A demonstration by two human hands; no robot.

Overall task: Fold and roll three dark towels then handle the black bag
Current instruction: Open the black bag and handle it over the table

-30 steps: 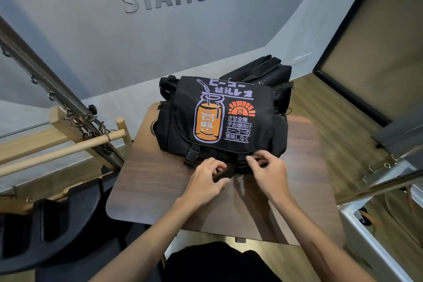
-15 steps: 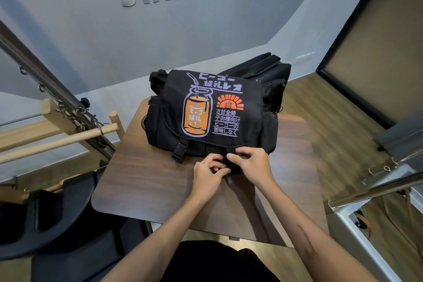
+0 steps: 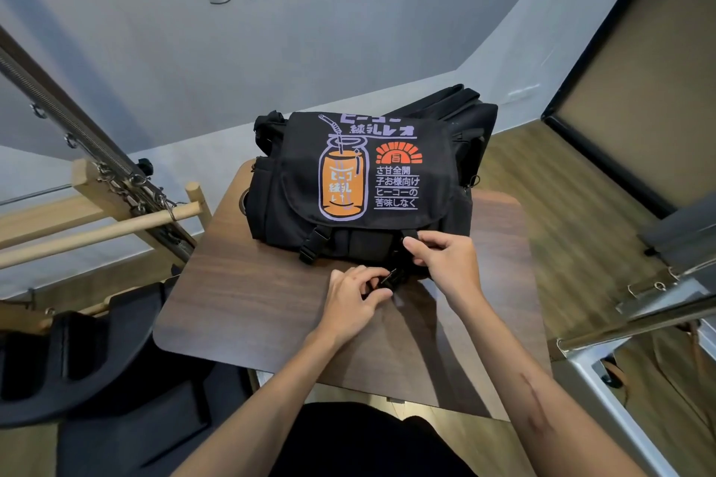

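- The black bag (image 3: 364,182), soft canvas and bulging, sits on the far half of the wooden table (image 3: 248,306).
- Left hand (image 3: 354,302), just in front of the bag, pinches a black buckle piece (image 3: 387,280) with curled fingers.
- Right hand (image 3: 445,256) pinches the flap's strap end at the bag's lower right edge.
- The second buckle (image 3: 312,244) on the bag's front hangs clipped.
- Judgement: the fabric will sag and yield; the stiff plastic buckles and straps offer the surest hold.
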